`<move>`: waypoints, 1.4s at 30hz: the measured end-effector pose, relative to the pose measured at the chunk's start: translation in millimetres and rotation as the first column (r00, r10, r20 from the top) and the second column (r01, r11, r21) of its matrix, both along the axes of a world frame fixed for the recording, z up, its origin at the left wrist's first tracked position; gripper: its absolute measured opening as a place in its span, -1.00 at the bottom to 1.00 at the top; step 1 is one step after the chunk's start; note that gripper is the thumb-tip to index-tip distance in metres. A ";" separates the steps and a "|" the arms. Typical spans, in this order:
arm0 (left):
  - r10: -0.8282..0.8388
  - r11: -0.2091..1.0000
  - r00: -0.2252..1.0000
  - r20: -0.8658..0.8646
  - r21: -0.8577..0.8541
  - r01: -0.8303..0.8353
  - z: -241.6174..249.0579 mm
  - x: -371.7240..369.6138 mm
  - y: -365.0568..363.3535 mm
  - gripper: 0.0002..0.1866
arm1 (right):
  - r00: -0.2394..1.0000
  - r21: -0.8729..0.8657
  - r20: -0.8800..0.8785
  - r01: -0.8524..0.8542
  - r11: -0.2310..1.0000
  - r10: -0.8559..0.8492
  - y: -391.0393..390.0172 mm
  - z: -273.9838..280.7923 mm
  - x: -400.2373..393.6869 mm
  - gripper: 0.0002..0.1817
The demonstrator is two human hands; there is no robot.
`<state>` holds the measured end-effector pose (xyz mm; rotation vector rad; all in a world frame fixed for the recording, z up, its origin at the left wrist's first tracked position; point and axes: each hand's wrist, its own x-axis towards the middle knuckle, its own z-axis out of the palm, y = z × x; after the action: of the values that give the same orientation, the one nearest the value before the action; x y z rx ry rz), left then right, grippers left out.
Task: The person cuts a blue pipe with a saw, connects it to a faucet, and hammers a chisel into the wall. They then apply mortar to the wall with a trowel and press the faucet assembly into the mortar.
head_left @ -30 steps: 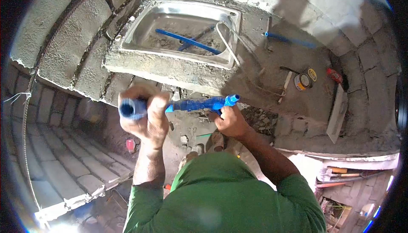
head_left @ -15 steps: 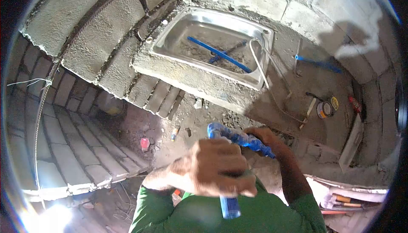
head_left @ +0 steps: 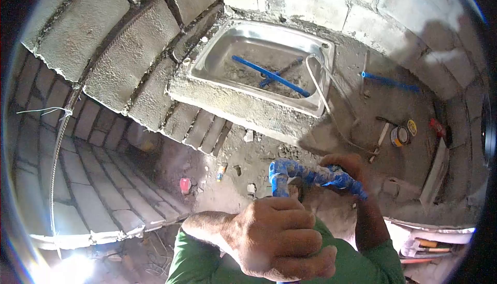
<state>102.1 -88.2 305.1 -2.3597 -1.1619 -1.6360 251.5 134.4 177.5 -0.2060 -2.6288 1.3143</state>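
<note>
My left hand (head_left: 282,238) is wrapped round the lower leg of a blue plastic pipe in front of my green shirt. At the top, that pipe turns through an elbow (head_left: 279,170) into a dirty, grey-smeared blue pipe section (head_left: 310,174) with fittings, running to the right. My right hand (head_left: 346,163) is closed on this section near its far end, its fingers partly hidden behind it. Only a sliver of the pipe's lower end shows beneath my left fist.
A steel sink (head_left: 207,71) set in a rough concrete ledge holds loose blue pipes (head_left: 272,76). On the right lie another blue pipe (head_left: 391,81), a hacksaw (head_left: 382,135), a small can (head_left: 399,136) and a red-topped tool (head_left: 438,127). Block walls stand around; a reddish object (head_left: 185,185) lies below.
The blue pipe assembly and both hands have shifted right and down in view. The pipe's lower end, plainly visible before, is now almost out of sight. The whole scene has shifted slightly.
</note>
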 end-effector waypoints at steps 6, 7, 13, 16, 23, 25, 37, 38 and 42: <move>0.125 0.961 0.992 0.010 0.248 -0.124 -9.5 18.8 11.9 -0.83 | 0.992 -0.098 -0.127 0.013 0.995 -0.025 3.8 -5.6 4.6 -0.56; 0.102 0.968 0.994 0.033 0.226 -0.107 -9.4 21.7 8.4 -0.82 | 0.993 -0.055 -0.113 -0.022 0.998 0.016 4.0 -1.9 4.8 -0.54; -0.341 0.926 0.940 0.010 -0.167 0.338 -3.2 -0.8 -5.2 -0.68 | 0.969 -0.225 0.138 -0.169 0.960 0.203 -11.1 10.5 9.2 -0.56; -0.517 0.823 0.856 -0.015 -0.283 0.492 7.8 -8.7 -7.8 -0.63 | 0.961 -0.247 0.163 -0.180 0.952 0.223 -13.5 1.8 4.9 -0.61; 0.064 0.995 0.997 -0.037 0.075 -0.061 -29.4 19.7 -3.9 -0.78 | 0.894 -0.857 -0.163 0.081 0.509 -0.417 -77.0 -24.7 -7.1 -0.50; 0.019 0.997 1.000 -0.012 0.074 -0.018 -22.2 17.5 -10.9 -0.74 | 0.801 -0.904 -0.297 -0.060 0.424 -0.520 -86.6 -30.3 -20.5 -0.46; 0.166 0.963 0.982 0.085 0.199 -0.180 -16.8 15.6 -26.8 -0.73 | 0.809 -0.899 -0.168 0.109 0.424 -0.563 -86.8 -3.0 -46.3 -0.57; 0.199 0.948 0.974 0.112 0.228 -0.220 -18.7 17.4 -25.0 -0.73 | 0.783 -0.868 -0.141 0.196 0.455 -0.606 -87.3 -2.2 -47.6 -0.59; 0.401 0.811 0.896 0.189 0.382 -0.444 -40.5 22.3 -4.9 -0.71 | 0.802 -0.486 -0.290 0.347 0.802 -0.523 -63.3 -29.0 -58.2 -0.65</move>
<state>124.4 -93.1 264.6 -1.6323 -1.1098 -1.6464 193.3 71.1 148.5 -0.5149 -1.7798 1.5129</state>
